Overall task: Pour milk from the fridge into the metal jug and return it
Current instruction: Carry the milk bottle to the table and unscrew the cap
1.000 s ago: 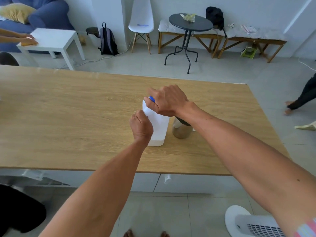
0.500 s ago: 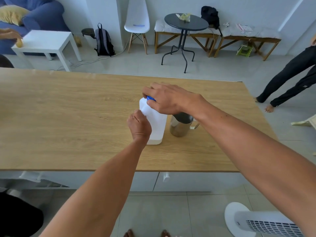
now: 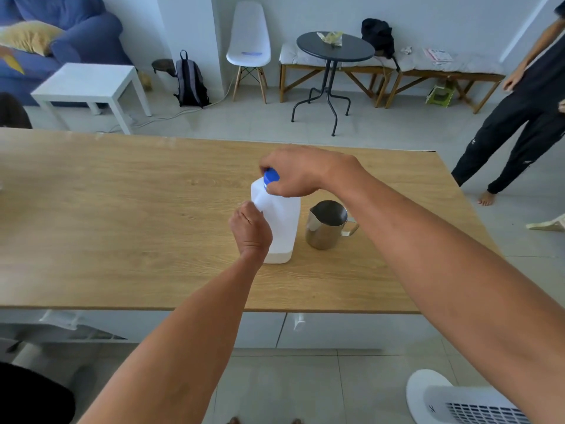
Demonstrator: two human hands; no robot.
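A white plastic milk bottle point(image 3: 282, 228) stands upright on the wooden table point(image 3: 122, 215). My left hand point(image 3: 250, 229) grips the bottle's handle on its left side. My right hand point(image 3: 301, 172) covers the top, fingers closed around the blue cap point(image 3: 271, 175). Whether the cap is on the neck or lifted off is hidden by my fingers. Just right of the bottle stands the metal jug point(image 3: 327, 224), upright, handle pointing right, spout toward the left. No milk shows inside it.
A person in black trousers point(image 3: 526, 127) stands past the table's right corner. A white fan point(image 3: 458, 399) sits on the floor at bottom right. Behind the table are a round dark table point(image 3: 334, 47), a white chair point(image 3: 249, 47), benches and a white side table point(image 3: 88, 84).
My right hand has turned on the blue cap, so more of the jug shows. The person at the right has stepped closer. The view has shifted slightly.
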